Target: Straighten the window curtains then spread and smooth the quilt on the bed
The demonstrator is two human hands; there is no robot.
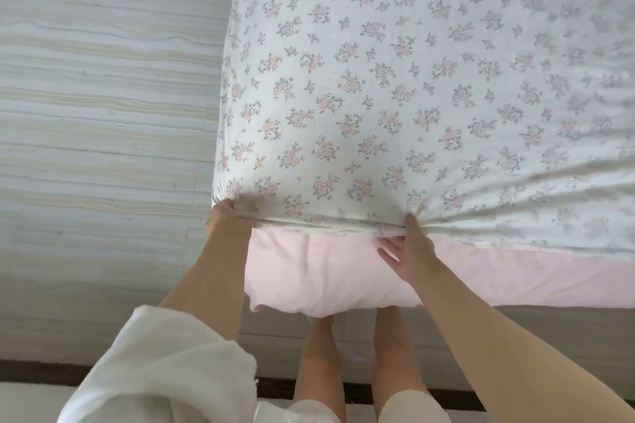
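At the near edge of the bed, the left hand (pixel 225 216) is clamped on the corner of the floral quilt (pixel 395 79), and the right hand (pixel 410 251) pinches the same hem further along, creases fanning from its grip. Between them the hem runs taut. Beneath lies a pink sheet (pixel 309 278); pale striped floor (pixel 103 96) lies to the left.

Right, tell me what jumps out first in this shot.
The floral quilt fills the upper right, its near edge pinched by both hands: the left hand at the corner, the right hand further along, where creases fan out. Below that edge lies a pink sheet, and pale striped flooring runs down the left.
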